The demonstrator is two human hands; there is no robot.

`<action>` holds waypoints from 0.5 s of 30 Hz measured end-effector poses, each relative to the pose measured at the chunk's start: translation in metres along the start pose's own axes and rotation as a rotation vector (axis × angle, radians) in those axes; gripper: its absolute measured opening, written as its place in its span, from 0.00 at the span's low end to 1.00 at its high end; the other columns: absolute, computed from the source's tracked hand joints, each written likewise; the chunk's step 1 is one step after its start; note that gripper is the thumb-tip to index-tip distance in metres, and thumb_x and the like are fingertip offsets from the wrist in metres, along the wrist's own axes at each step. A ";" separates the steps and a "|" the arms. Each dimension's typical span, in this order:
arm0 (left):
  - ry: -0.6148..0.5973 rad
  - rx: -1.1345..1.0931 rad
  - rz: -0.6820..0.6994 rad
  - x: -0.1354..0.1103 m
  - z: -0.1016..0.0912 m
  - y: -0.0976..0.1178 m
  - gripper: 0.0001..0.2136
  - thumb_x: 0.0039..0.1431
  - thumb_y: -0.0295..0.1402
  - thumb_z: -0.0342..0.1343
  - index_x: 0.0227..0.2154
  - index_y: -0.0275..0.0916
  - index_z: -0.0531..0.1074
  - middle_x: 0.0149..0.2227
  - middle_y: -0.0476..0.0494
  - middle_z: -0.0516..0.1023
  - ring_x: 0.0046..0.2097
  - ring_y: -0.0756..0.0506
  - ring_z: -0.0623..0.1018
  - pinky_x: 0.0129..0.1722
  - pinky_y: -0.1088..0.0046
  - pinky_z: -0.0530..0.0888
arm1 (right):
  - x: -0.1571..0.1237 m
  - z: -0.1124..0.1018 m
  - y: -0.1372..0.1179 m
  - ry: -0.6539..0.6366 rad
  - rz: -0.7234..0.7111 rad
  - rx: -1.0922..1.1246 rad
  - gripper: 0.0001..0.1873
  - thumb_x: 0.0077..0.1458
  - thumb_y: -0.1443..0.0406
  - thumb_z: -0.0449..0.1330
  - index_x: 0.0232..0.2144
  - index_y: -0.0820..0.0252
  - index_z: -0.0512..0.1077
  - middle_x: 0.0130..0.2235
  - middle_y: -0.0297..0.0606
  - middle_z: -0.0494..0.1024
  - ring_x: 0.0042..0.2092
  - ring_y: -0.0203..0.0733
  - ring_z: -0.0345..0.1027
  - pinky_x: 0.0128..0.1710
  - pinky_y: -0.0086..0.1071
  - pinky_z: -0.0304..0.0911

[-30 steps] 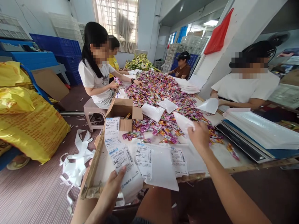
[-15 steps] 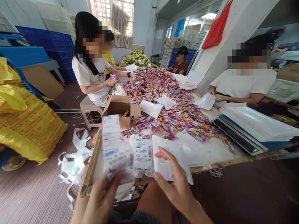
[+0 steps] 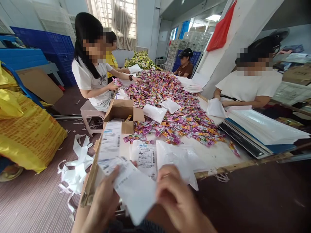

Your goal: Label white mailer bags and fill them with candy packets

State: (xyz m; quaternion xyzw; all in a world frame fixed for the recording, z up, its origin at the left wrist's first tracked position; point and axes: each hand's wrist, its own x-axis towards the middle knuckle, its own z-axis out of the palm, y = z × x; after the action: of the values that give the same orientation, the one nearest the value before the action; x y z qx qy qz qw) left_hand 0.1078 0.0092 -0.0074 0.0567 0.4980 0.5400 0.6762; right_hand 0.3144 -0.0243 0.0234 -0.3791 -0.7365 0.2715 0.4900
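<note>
My left hand (image 3: 104, 195) is closed on a strip of printed shipping labels (image 3: 137, 189), its thumb lying across the top. The strip's far end, with a barcode, hangs over the table's left edge by the carton. Fingers of my right hand (image 3: 176, 194) are pinched at the strip's near right edge; motion blurs them somewhat. Just beyond my hands lies a white mailer bag (image 3: 147, 157) with a label on its face. Beside it rests a plain white mailer bag (image 3: 170, 155), partly hidden by my right hand.
A large heap of small purple candy packets (image 3: 160, 84) covers the table's middle. An open carton (image 3: 119, 111) stands at left, two filled white bags (image 3: 155, 112) beyond. Stacked white mailers (image 3: 262, 123) lie at right. Several co-workers sit around; paper strips (image 3: 77, 165) litter the floor.
The label strip has swung toward the right and now lies across in front of me. My right hand has come down from the plain bag, its spread fingers closing at the strip's edge.
</note>
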 end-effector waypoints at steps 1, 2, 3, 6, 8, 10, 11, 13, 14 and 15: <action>0.063 -0.013 0.134 0.006 -0.001 0.002 0.16 0.64 0.28 0.48 0.51 0.27 0.71 0.38 0.33 0.85 0.47 0.37 0.82 0.48 0.60 0.78 | 0.004 -0.017 0.006 0.137 0.042 0.069 0.09 0.64 0.60 0.51 0.31 0.55 0.64 0.33 0.37 0.67 0.36 0.40 0.65 0.34 0.32 0.63; 0.088 -0.015 0.214 0.011 -0.004 0.003 0.17 0.64 0.28 0.47 0.53 0.29 0.70 0.39 0.35 0.85 0.46 0.38 0.82 0.48 0.61 0.78 | 0.008 -0.033 0.018 0.292 0.086 0.113 0.10 0.63 0.57 0.52 0.31 0.55 0.63 0.32 0.36 0.66 0.35 0.40 0.64 0.32 0.31 0.63; 0.091 0.006 0.252 0.016 -0.008 0.004 0.17 0.64 0.28 0.48 0.54 0.31 0.69 0.39 0.35 0.85 0.46 0.38 0.82 0.47 0.60 0.78 | 0.011 -0.046 0.033 0.443 0.126 0.107 0.12 0.62 0.55 0.54 0.32 0.54 0.61 0.31 0.34 0.65 0.33 0.39 0.63 0.31 0.31 0.62; 0.057 0.109 0.229 0.019 -0.019 0.004 0.21 0.61 0.28 0.53 0.58 0.38 0.66 0.40 0.35 0.84 0.43 0.36 0.83 0.43 0.55 0.80 | 0.011 -0.059 0.088 0.502 0.284 -0.243 0.18 0.53 0.51 0.62 0.35 0.56 0.64 0.32 0.35 0.69 0.33 0.43 0.65 0.35 0.38 0.65; 0.076 0.169 0.217 0.015 -0.021 0.001 0.23 0.59 0.29 0.56 0.58 0.42 0.65 0.39 0.37 0.85 0.42 0.36 0.83 0.41 0.55 0.80 | 0.002 -0.050 0.116 0.362 0.266 -0.528 0.20 0.55 0.52 0.60 0.44 0.58 0.66 0.44 0.44 0.73 0.45 0.52 0.68 0.47 0.49 0.63; 0.106 0.214 0.206 0.011 -0.019 -0.001 0.22 0.59 0.30 0.57 0.57 0.42 0.66 0.40 0.36 0.85 0.43 0.36 0.83 0.41 0.56 0.80 | -0.009 -0.036 0.128 0.176 0.153 -0.699 0.23 0.61 0.55 0.54 0.56 0.55 0.62 0.57 0.47 0.67 0.59 0.54 0.59 0.60 0.54 0.51; 0.116 0.232 0.183 0.011 -0.018 -0.003 0.20 0.60 0.31 0.56 0.56 0.40 0.67 0.40 0.36 0.85 0.44 0.36 0.83 0.41 0.57 0.80 | -0.014 -0.030 0.129 0.061 0.116 -0.740 0.26 0.61 0.54 0.53 0.60 0.53 0.59 0.60 0.46 0.64 0.62 0.52 0.55 0.63 0.53 0.46; 0.108 0.266 0.118 0.012 -0.017 -0.006 0.17 0.60 0.33 0.56 0.51 0.37 0.71 0.41 0.35 0.84 0.45 0.36 0.82 0.42 0.59 0.80 | -0.019 -0.022 0.125 -0.186 0.131 -0.776 0.40 0.56 0.46 0.57 0.65 0.53 0.51 0.64 0.45 0.59 0.65 0.53 0.50 0.65 0.52 0.43; 0.088 0.289 0.083 0.014 -0.016 -0.007 0.15 0.60 0.34 0.56 0.49 0.37 0.73 0.41 0.35 0.84 0.46 0.36 0.82 0.42 0.61 0.80 | -0.019 -0.020 0.122 -0.279 0.173 -0.792 0.51 0.49 0.41 0.59 0.67 0.54 0.48 0.66 0.46 0.56 0.66 0.56 0.47 0.65 0.53 0.42; 0.066 0.315 0.050 0.016 -0.017 -0.010 0.15 0.59 0.35 0.57 0.47 0.36 0.74 0.41 0.35 0.84 0.47 0.36 0.82 0.43 0.62 0.80 | -0.018 -0.019 0.120 -0.346 0.230 -0.815 0.61 0.41 0.37 0.61 0.68 0.56 0.44 0.67 0.48 0.52 0.67 0.58 0.43 0.65 0.55 0.39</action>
State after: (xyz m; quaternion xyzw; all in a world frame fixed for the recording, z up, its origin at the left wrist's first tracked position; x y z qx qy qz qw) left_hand 0.1008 0.0102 -0.0316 0.1564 0.5969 0.4736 0.6285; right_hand 0.3713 0.0296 -0.0714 -0.5692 -0.8075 0.0716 0.1376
